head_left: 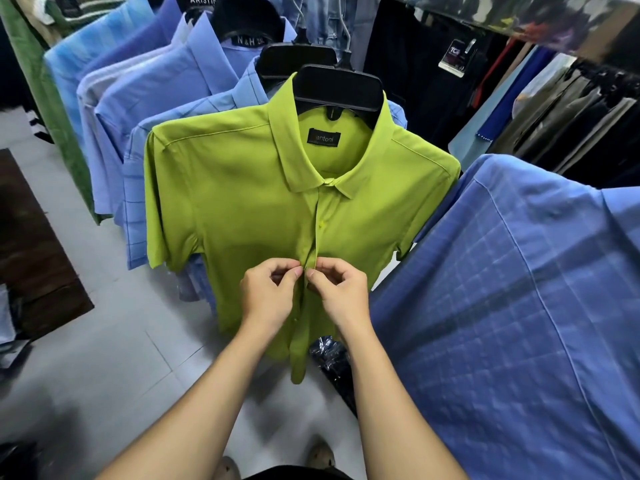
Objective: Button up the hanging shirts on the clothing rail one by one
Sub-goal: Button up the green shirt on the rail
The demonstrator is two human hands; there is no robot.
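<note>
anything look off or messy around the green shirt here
Only small things. The green shirt hangs straight at the collar, but its lower front looks unbuttoned, with one edge dangling in a narrow strip. A dark plastic-wrapped bundle lies on the floor just beneath it. No damage shows.

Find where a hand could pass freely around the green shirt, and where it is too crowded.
Open floor lies left of the green shirt, between its hem and the brown board. A narrow gap separates its sleeve from the blue checked shirt. Behind it, the blue shirts hang tightly packed.
</note>
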